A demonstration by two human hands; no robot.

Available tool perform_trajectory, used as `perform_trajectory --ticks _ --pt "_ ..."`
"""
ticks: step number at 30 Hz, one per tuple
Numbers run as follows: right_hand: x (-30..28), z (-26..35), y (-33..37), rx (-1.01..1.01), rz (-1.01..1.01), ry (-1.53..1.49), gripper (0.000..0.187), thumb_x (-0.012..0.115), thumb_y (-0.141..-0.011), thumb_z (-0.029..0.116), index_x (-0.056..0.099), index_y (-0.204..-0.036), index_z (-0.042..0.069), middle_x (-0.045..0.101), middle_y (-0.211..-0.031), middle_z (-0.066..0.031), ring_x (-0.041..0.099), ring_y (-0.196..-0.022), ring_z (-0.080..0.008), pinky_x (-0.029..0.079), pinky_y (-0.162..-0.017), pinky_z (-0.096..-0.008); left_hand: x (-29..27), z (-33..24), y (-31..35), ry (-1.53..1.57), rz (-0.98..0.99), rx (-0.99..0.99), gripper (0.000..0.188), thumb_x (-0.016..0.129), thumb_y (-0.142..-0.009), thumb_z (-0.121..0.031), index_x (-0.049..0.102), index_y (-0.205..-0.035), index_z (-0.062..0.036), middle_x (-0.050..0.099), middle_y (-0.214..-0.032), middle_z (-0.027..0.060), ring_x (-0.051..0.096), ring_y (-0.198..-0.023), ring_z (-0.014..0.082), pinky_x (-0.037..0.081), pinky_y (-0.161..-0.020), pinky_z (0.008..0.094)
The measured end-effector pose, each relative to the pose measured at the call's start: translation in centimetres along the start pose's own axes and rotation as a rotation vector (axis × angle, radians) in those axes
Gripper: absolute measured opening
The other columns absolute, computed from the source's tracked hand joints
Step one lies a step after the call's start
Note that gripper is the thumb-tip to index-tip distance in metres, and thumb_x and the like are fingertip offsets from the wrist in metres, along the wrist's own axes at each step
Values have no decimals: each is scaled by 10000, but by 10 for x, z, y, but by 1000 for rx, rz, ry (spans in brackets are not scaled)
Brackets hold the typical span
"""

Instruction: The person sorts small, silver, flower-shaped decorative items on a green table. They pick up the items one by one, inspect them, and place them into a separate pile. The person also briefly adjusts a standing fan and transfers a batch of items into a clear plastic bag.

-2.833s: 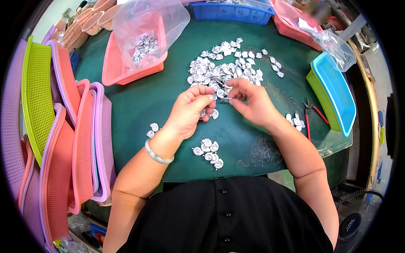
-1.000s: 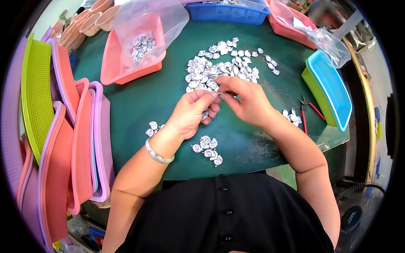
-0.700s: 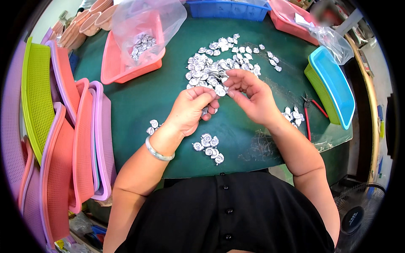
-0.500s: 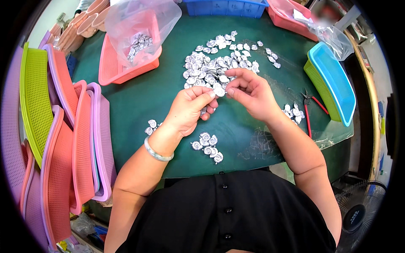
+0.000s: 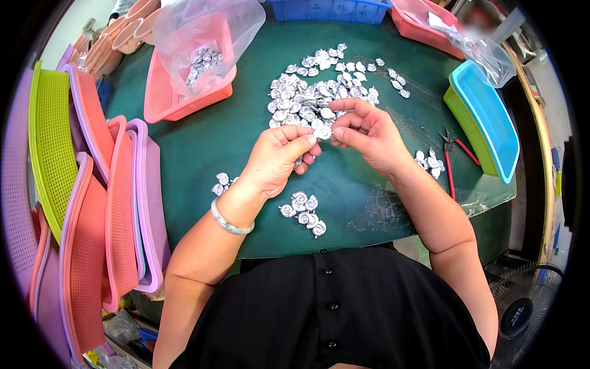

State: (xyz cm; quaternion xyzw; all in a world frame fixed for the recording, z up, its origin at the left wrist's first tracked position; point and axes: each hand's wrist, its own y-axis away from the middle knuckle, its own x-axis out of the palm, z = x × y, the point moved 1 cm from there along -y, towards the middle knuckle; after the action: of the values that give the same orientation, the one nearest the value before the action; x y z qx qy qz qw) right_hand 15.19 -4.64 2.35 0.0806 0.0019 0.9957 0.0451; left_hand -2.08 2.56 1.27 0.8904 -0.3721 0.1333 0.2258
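My left hand (image 5: 278, 158) pinches a silver spiral-shell charm (image 5: 322, 132) between thumb and forefinger. More silver pieces show under its curled fingers. My right hand (image 5: 369, 135) has its thumb and bent fingers closed at the charm's right edge, while its forefinger arches above. Just beyond both hands lies a heap of like charms (image 5: 301, 98). Nearer my body sits a small cluster of charms (image 5: 302, 212). Another few charms (image 5: 221, 183) lie beside my left wrist, and a further group (image 5: 430, 163) rests right of my right forearm.
Red-handled pliers (image 5: 449, 160) lie on the green table (image 5: 344, 184) by a blue-and-green basket (image 5: 485, 123). A pink basket (image 5: 161, 104) with bagged charms stands far left. Stacked colored baskets (image 5: 92, 246) line the left side. A blue crate (image 5: 329, 12) stands at the back.
The charm between my hands has turned or shifted slightly to the right. Both hands keep nearly the same place and hold.
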Motion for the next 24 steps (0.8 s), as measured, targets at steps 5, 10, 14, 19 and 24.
perform_trajectory --ticks 5,10,14,19,24 --pt "-2 -2 0 -27 11 18 383 584 -820 -3 471 -1186 -5 598 -826 -26 570 -758 -96 457 -687 -231 1 0 0 -26 -6 11 115 577 -859 -107 597 -925 -15 612 -738 49 542 -617 79 391 -482 182" --pt "0 0 1 -119 -25 149 390 580 -798 -37 473 -1170 2 591 -786 -6 549 -750 -71 434 -713 -217 1 0 0 -35 -6 19 126 580 -858 -108 595 -936 -10 612 -741 47 539 -612 79 391 -484 180" --pt "2 -3 2 -263 -66 292 399 584 -787 -42 481 -1167 18 597 -781 -4 552 -745 -65 432 -704 -217 1 0 0 -34 0 -1 134 577 -862 -121 602 -925 -6 608 -726 42 532 -600 76 389 -479 181" --pt "1 -4 2 -394 -99 433 419 586 -770 -51 483 -1167 34 606 -785 -20 568 -742 -83 445 -693 -228 3 -3 1 -57 3 -29 157 568 -865 -149 610 -898 -1 601 -705 39 524 -587 75 380 -469 187" --pt "3 0 4 -453 -105 526 451 589 -759 -62 470 -1183 39 611 -789 -35 587 -741 -103 453 -701 -236 2 -3 1 -5 12 -39 149 571 -860 -144 610 -897 -5 601 -707 41 528 -602 85 369 -472 192"
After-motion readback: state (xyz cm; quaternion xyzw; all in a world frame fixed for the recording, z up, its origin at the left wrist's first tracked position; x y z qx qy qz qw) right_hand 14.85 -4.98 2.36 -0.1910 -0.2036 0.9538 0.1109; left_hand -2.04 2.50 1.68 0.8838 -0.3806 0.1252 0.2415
